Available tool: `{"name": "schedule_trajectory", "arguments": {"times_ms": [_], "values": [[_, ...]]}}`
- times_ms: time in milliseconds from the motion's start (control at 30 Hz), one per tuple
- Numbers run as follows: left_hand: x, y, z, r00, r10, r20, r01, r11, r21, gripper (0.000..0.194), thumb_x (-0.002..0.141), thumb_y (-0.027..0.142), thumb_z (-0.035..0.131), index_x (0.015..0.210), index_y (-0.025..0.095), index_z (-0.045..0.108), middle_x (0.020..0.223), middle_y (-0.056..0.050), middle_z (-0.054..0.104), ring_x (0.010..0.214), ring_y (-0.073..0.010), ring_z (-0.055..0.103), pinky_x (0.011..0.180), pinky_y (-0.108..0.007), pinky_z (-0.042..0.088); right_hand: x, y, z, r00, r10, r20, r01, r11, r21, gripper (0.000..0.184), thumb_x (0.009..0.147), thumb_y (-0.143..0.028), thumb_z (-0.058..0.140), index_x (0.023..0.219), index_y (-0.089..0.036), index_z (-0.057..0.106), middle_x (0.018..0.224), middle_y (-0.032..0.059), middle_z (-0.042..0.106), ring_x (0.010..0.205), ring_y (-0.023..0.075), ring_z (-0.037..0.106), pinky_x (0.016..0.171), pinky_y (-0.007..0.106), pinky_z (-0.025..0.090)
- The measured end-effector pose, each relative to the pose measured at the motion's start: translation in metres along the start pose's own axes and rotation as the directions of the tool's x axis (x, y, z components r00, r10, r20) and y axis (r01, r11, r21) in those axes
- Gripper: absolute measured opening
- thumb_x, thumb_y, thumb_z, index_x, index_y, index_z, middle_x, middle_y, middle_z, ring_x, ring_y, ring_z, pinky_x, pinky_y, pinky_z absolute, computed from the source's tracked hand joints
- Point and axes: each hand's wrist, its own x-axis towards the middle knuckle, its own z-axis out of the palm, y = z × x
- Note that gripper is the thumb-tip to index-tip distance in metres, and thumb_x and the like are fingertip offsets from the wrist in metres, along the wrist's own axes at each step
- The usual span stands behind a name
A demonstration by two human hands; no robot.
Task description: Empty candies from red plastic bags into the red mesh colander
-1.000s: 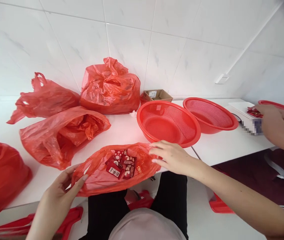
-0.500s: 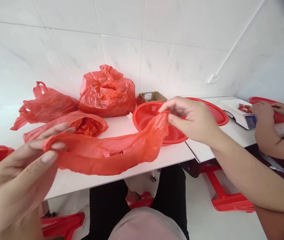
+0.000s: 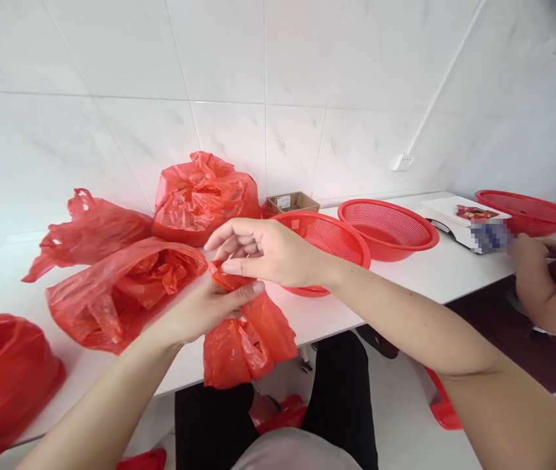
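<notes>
A small red plastic bag (image 3: pixel 248 336) hangs gathered at its top over the front edge of the white table (image 3: pixel 395 287). My left hand (image 3: pixel 209 307) is closed around the bag's neck. Just above it, my right hand (image 3: pixel 265 251) pinches the bunched top of the same bag, fingers curled. The bag's contents are hidden inside the plastic.
Several filled red bags lie at the left: one open bag (image 3: pixel 121 290), one behind it (image 3: pixel 89 228), one by the wall (image 3: pixel 202 196), one at the near left edge (image 3: pixel 4 372). Two red baskets (image 3: pixel 329 238) (image 3: pixel 388 225), a cardboard box (image 3: pixel 290 202), a scale (image 3: pixel 468 222). Another person's arm (image 3: pixel 542 294) rests at the right.
The bag lay open with wrapped sweets showing, was lifted and stretched between both hands, and now both hands have come together, bunching its top so it hangs closed.
</notes>
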Motion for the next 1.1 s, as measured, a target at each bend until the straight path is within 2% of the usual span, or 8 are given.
{"name": "schedule_trajectory", "arguments": {"times_ms": [267,433,567,700,800,933,1000,1100], "values": [[0.013,0.005,-0.002,0.983,-0.047,0.180,0.044,0.999,0.018,0.037,0.077,0.049,0.072,0.061,0.018,0.062,0.044,0.004,0.046,0.038,-0.0082,0.041,0.039,-0.021,0.032,-0.023,0.035,-0.008,0.986,0.118,-0.121,-0.143,0.963,-0.229,0.014,0.088,-0.023,0.063,0.100,-0.021,0.056,0.093,0.0003,0.062,0.085,0.0132,0.059,0.079,0.031,0.051],[0.018,0.007,-0.003,0.963,0.033,0.267,-0.052,0.997,0.063,0.034,0.087,0.048,0.061,0.100,0.018,0.069,0.060,-0.002,0.065,0.049,-0.0161,0.058,0.055,-0.029,0.049,-0.037,0.026,0.003,0.959,-0.017,-0.282,-0.058,0.965,-0.256,0.008,0.089,-0.020,0.060,0.086,-0.020,0.052,0.084,-0.0010,0.059,0.077,0.0123,0.056,0.074,0.029,0.049],[0.021,0.015,-0.013,0.941,0.083,0.327,-0.163,0.961,0.223,0.024,0.083,0.039,0.067,0.091,0.017,0.074,0.075,-0.007,0.070,0.071,-0.0220,0.065,0.073,-0.034,0.053,-0.051,0.014,0.016,0.976,-0.035,-0.214,0.012,0.994,-0.107,0.013,0.089,-0.026,0.065,0.097,-0.021,0.056,0.094,0.0009,0.062,0.086,0.0136,0.059,0.082,0.029,0.050],[0.018,0.018,-0.015,0.892,0.025,0.451,-0.279,0.816,0.506,0.010,0.080,0.023,0.063,0.085,0.020,0.072,0.074,-0.001,0.067,0.066,-0.0160,0.060,0.064,-0.027,0.050,-0.047,0.040,0.025,0.939,0.003,-0.343,-0.021,0.998,-0.051,0.022,0.100,-0.036,0.046,0.114,-0.023,0.056,0.108,0.0049,0.063,0.101,0.0164,0.060,0.093,0.035,0.047],[0.018,0.005,-0.015,0.896,0.187,0.402,-0.432,0.572,0.697,0.024,0.071,0.004,0.050,0.081,0.021,0.065,0.069,0.003,0.063,0.055,-0.0111,0.053,0.051,-0.021,0.041,-0.038,0.073,0.032,0.930,0.180,-0.322,-0.180,0.983,0.029,0.032,0.103,-0.041,0.035,0.124,-0.024,0.052,0.103,0.0040,0.063,0.098,0.0170,0.060,0.091,0.037,0.048],[0.020,-0.021,-0.021,0.685,0.610,0.399,-0.570,0.107,0.815,0.044,0.067,-0.004,0.042,0.096,0.021,0.063,0.093,0.000,0.070,0.074,-0.0142,0.065,0.056,-0.021,0.046,-0.032,0.097,0.039,0.918,0.272,-0.290,-0.227,0.957,0.179,0.032,0.101,-0.040,0.042,0.127,-0.025,0.053,0.112,0.0040,0.061,0.101,0.0166,0.058,0.092,0.035,0.047],[0.021,-0.028,-0.024,0.571,0.695,0.437,-0.620,0.016,0.784,0.042,0.077,-0.003,0.044,0.106,0.022,0.063,0.109,-0.003,0.068,0.091,-0.0155,0.067,0.066,-0.022,0.051,-0.033,0.097,0.040,0.947,0.251,-0.202,-0.202,0.951,0.235,0.030,0.099,-0.040,0.047,0.124,-0.025,0.054,0.111,0.0031,0.061,0.098,0.0155,0.059,0.088,0.031,0.047],[0.021,-0.029,-0.027,0.526,0.719,0.454,-0.664,0.014,0.747,0.032,0.088,0.007,0.053,0.116,0.021,0.062,0.115,-0.006,0.066,0.101,-0.0160,0.066,0.081,-0.023,0.052,-0.037,0.084,0.037,0.971,0.210,-0.115,-0.192,0.970,0.148,0.024,0.099,-0.041,0.047,0.097,-0.021,0.059,0.088,0.0000,0.058,0.079,0.0126,0.055,0.071,0.026,0.045]]}}
